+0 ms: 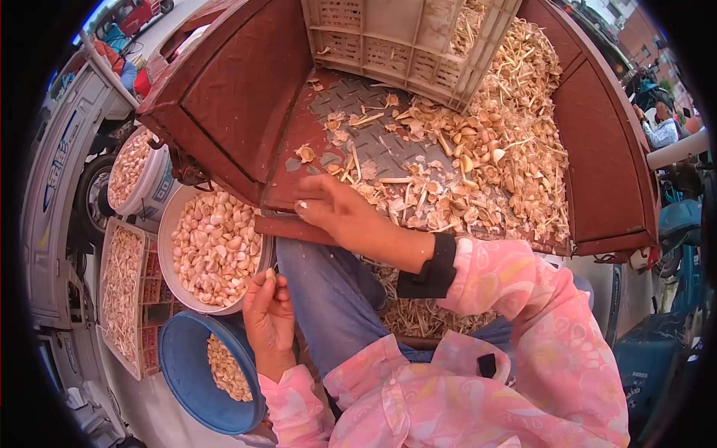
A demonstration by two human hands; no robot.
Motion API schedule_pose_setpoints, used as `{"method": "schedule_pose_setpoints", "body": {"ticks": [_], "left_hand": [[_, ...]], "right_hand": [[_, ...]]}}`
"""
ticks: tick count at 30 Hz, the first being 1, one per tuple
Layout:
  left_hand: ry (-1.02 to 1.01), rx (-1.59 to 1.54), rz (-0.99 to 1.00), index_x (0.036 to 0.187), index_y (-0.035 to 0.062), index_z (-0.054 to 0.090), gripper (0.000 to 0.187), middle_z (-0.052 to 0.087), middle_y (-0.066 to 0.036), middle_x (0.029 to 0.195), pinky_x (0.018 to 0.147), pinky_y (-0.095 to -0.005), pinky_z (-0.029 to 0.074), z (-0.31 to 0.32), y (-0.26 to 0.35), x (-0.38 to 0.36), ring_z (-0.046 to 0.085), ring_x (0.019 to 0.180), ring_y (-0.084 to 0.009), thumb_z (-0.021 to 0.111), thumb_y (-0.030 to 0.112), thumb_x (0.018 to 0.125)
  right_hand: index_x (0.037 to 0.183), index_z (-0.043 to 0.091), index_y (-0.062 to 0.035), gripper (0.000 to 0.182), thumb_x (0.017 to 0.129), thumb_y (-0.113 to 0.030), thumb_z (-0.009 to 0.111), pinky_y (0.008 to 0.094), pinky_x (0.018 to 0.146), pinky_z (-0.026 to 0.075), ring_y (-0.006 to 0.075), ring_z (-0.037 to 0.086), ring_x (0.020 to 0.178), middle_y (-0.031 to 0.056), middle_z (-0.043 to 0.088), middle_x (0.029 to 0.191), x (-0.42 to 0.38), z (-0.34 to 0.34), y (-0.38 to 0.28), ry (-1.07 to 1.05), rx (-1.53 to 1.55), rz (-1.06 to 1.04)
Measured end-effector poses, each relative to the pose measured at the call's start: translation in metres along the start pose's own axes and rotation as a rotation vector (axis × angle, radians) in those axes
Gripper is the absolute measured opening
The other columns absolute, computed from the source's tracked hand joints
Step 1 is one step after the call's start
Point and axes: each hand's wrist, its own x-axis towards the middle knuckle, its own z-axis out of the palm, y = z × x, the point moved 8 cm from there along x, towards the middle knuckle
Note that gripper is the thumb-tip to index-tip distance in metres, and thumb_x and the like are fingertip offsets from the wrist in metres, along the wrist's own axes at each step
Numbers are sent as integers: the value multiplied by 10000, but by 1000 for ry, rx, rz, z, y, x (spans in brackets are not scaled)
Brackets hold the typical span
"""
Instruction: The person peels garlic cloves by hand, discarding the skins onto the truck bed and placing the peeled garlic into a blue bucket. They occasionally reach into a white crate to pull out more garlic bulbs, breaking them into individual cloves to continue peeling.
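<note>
My left hand [270, 313] is raised beside the white bucket, thumb and fingers pinched on a small pale garlic clove [270, 275]. Just past it, the white bucket [169, 257] holds many garlic cloves [216, 250]. My right hand [340, 213] hovers over the front edge of the red cart bed [295, 231], thumb and fingers a little apart, with nothing clearly visible between them. A pale spot shows at its thumb tip. Garlic skins, stems and loose cloves [478, 153] are strewn over the metal bed beyond this hand.
A plastic crate [388, 56] stands tilted on the bed. At the left are a blue tub [175, 373] with peeled-looking cloves, a red-and-white crate [149, 328] of garlic scraps, and another bucket [158, 179] of cloves. Parked vehicles flank both sides; another person [661, 131] is far right.
</note>
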Motion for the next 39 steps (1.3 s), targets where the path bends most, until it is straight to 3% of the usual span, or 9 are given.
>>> {"method": "schedule_pose_setpoints", "body": {"ticks": [3,5,12,18,23,26,31,35,39], "left_hand": [[76,53,161,964,34,551,119,634,-101,833,555,-190,478,-5,11,23,578,634,-102,568,58,849],[144,70,181,947,30,541,104,635,-111,844,559,-194,475,-27,16,22,581,643,-98,565,60,851],[-85,84,-139,929,7,539,79,626,-142,852,545,-188,492,26,-53,-19,591,638,-117,528,32,855],[-250,242,-264,940,9,536,104,618,-141,813,559,-194,496,66,-90,-30,587,632,-126,545,31,839],[-251,255,-335,972,1,541,129,612,-139,790,555,-193,495,68,-108,-40,589,619,-133,518,52,856],[-288,215,-401,1012,-10,541,168,612,-144,824,579,-205,512,80,-116,-46,608,655,-146,500,65,868],[-355,177,-418,1087,-19,525,227,603,-131,938,685,-231,532,130,-133,-38,624,789,-161,488,84,888],[-394,259,-339,1174,0,503,299,608,-90,945,678,-208,521,169,-166,-10,609,817,-123,506,143,912],[-472,221,-354,1169,13,515,301,613,-64,933,618,-173,503,182,-181,2,599,743,-99,526,164,909]], "right_hand": [[1094,484,-9,208,916,-116,474,255,857,434,146,551,1019,102,574,1065,-45,-57,-13,134,116,139],[1017,525,-24,140,917,-97,459,218,723,473,109,610,833,63,619,929,-79,-80,-9,211,57,229],[971,554,-8,111,878,-68,547,215,554,420,67,538,651,14,528,766,-141,-81,-18,-99,-377,203],[903,590,-9,137,779,25,546,292,635,451,199,573,711,104,598,813,-145,-194,-73,295,-900,22],[922,598,-24,160,765,-34,572,369,671,456,307,573,762,143,567,841,-110,-200,-85,161,-1223,-262],[932,599,-27,180,755,-53,580,404,689,450,354,550,788,154,551,848,-94,-205,-56,114,-1406,-129],[934,593,-18,127,827,-81,620,215,591,446,52,536,666,12,588,817,-107,-212,-44,155,-542,193],[947,594,-22,123,835,-68,617,183,592,425,31,526,672,-16,584,807,-128,-174,-52,145,-139,177],[929,609,-22,110,848,-95,611,180,546,386,26,485,620,-28,579,764,-138,-164,-62,171,-468,13]]}}
